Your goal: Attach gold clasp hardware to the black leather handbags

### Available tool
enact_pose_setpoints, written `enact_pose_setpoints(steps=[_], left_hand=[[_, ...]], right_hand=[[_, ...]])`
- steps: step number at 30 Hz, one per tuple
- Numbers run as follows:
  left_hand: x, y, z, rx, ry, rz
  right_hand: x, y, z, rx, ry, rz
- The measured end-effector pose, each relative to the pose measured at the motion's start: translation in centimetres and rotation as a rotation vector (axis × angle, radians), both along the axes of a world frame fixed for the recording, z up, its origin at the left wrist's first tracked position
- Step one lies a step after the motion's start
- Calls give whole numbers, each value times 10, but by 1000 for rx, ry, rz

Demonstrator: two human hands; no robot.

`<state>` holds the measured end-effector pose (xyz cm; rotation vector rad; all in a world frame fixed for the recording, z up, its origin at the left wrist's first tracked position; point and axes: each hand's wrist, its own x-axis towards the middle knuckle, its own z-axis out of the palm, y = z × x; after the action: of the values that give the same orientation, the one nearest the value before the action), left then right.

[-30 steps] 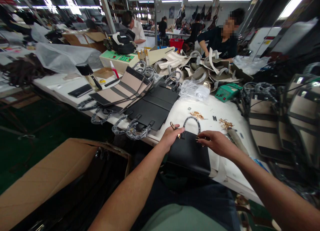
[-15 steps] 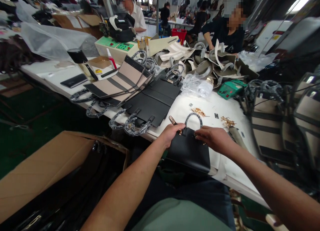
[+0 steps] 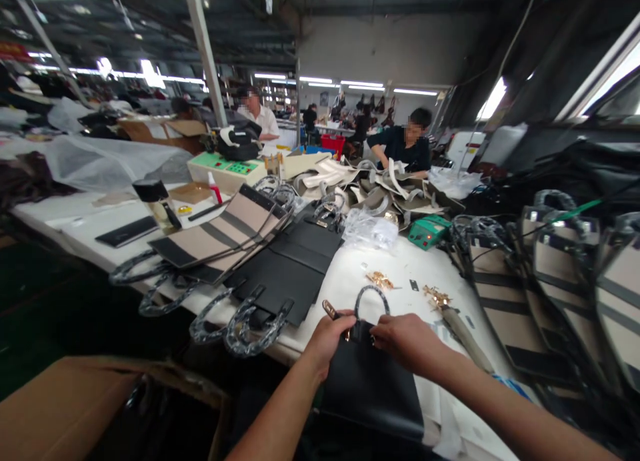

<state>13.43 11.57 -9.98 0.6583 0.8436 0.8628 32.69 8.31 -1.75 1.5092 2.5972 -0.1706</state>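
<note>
Gripping left hand (image 3: 327, 341): closed, thumb on the top edge of the black panel (image 3: 373, 391), likely to steady it; a gold-toned fitting (image 3: 330, 309) juts from the fist, perhaps tucked there to leave the thumb free
Right hand (image 3: 407, 341): fingers bent inward, tips at the same edge, right of the handle's base; gold glints there, but whether a piece is pinched cannot be told
Black panel: at the near edge of the white table (image 3: 400, 258), close to the body, presumably for easy reach
Wrapped handle (image 3: 373, 290): arched upward between the hands; clear film probably guards against scuffs
Gold-toned hardware (image 3: 380, 279): loose heap just beyond the handle, seemingly within reach
Stacked black panels (image 3: 285, 261): to the left, wrapped handles overhanging the table, perhaps so the panels lie flat
</note>
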Motion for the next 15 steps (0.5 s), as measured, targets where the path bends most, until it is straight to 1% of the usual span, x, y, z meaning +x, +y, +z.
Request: enact_pose_setpoints(steps=[3, 5, 9, 11, 15], left_hand=[[-1, 5, -4, 12, 46, 29], [-1, 6, -3, 3, 93, 42], [-1, -2, 8, -17, 83, 22], [0, -4, 11, -27, 81, -36], [2, 1, 3, -134, 71, -32]], right_hand=[[2, 0, -2, 29, 53, 13], [4, 0, -4, 47, 67, 17], [7, -7, -7, 48, 75, 14], [8, -9, -8, 44, 74, 10], [12, -5, -13, 22, 76, -22]])
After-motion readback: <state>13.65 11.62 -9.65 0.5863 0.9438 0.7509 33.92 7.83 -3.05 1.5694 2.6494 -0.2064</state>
